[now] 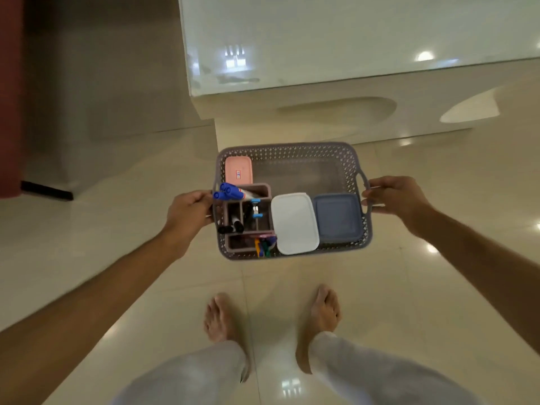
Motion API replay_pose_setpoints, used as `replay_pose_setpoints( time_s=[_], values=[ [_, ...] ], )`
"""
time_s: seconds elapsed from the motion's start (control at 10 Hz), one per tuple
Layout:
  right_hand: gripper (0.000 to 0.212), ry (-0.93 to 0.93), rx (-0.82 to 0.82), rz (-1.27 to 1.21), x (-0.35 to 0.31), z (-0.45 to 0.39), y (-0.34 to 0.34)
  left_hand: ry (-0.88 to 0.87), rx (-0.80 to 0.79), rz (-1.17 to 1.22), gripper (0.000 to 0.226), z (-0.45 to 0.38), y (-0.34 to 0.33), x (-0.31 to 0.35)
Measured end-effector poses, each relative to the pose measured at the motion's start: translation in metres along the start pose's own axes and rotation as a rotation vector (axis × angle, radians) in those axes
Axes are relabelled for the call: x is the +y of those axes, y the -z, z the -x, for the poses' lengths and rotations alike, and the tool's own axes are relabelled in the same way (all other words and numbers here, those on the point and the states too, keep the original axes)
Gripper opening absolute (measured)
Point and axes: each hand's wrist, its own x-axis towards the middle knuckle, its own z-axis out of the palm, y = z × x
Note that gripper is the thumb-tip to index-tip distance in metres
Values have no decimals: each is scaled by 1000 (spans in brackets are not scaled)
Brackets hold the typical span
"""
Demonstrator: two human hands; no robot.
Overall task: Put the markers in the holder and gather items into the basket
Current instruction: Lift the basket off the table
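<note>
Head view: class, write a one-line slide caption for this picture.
Left hand and right hand carry the basket by its handles, holding the marker holder and three lidded boxes.

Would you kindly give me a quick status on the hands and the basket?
Left hand and right hand grip the basket handles, held above the floor. Holder with markers inside, three lidded boxes alongside. White table ahead.
</note>
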Motion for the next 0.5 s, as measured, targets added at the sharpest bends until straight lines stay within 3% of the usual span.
replay_pose_setpoints(
  time_s=[0.3,0.5],
  values=[
    [17,200,121,-138,4,-200,-46,-199,49,-20,19,-200,-62,-25],
    [19,337,167,-225,-25,-313,-70,-300,56,127,12,-296,-75,2]
  ],
)
